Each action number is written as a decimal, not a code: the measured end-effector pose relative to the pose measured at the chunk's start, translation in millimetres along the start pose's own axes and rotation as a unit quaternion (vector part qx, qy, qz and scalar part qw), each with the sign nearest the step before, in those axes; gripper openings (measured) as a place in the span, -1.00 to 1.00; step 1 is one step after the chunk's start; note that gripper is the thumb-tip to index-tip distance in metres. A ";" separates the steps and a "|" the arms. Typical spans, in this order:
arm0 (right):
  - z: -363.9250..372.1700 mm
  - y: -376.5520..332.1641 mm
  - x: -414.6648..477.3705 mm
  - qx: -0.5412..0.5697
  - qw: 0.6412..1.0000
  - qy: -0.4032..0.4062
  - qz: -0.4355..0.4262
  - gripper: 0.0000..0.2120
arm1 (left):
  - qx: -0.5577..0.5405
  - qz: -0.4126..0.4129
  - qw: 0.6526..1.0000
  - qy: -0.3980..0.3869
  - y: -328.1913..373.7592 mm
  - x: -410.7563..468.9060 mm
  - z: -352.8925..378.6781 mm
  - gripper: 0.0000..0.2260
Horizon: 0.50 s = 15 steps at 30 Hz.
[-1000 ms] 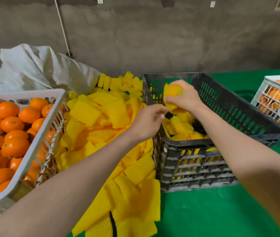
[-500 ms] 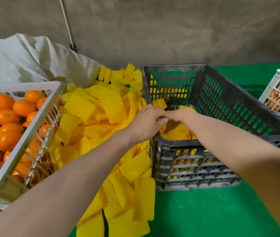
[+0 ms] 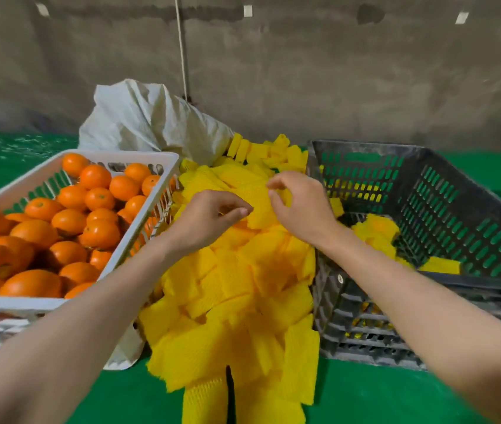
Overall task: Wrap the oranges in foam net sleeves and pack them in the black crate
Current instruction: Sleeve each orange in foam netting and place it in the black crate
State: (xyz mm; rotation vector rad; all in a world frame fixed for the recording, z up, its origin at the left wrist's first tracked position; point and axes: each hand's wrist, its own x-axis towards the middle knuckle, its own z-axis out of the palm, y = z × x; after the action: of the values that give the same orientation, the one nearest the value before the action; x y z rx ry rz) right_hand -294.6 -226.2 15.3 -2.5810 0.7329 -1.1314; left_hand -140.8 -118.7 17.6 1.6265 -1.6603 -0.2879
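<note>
A: Fingers (image 3: pixel 244 212) of the left hand (image 3: pixel 209 220) and those of the right hand (image 3: pixel 299 209) are curled in a pinch on one foam net sleeve (image 3: pixel 258 209), held between them just above the sleeve pile (image 3: pixel 237 286)
B: Which way do the oranges (image 3: pixel 99 198) lie from there?
A: Off to the left, loose in the white basket (image 3: pixel 157 157); the left hand is nearer, so I'd judge it fetches the fruit while the right holds the sleeve
B: And the black crate (image 3: pixel 426 191)?
A: Just right of the right wrist, with a few wrapped oranges (image 3: pixel 377 232) low inside it
B: Anything unclear?
A: The sleeve's long axis seems to run hand to hand, but yellow on yellow blurs its edges and mouth; the right forearm hides the crate's near corner, and the basket is cut off at the left edge
</note>
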 end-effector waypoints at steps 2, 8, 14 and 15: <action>32.3 -22.8 -4.4 0.010 0.997 -0.070 -0.018 -0.86 | 0.001 -0.021 0.999 0.033 -12.1 -9.5 -19.1 -0.89; 134.6 -59.2 -9.8 -0.031 0.943 -0.330 -0.006 -0.68 | -0.009 -0.089 0.991 0.099 -47.5 -47.0 -62.3 -0.88; 204.3 -81.9 -4.0 -0.122 0.873 -0.469 0.049 -0.36 | 0.000 -0.123 0.986 0.113 -67.7 -79.2 -88.7 -0.84; 208.6 -83.9 -4.3 -0.145 0.864 -0.480 0.044 -0.31 | 0.003 -0.128 0.985 0.113 -71.1 -82.8 -94.1 -0.84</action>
State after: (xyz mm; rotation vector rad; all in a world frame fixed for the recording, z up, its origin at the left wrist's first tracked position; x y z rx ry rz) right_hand -113.8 -150.9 -95.2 -2.7989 0.7526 0.3833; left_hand -36.3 -20.3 4.8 1.8059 -1.2856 -0.2160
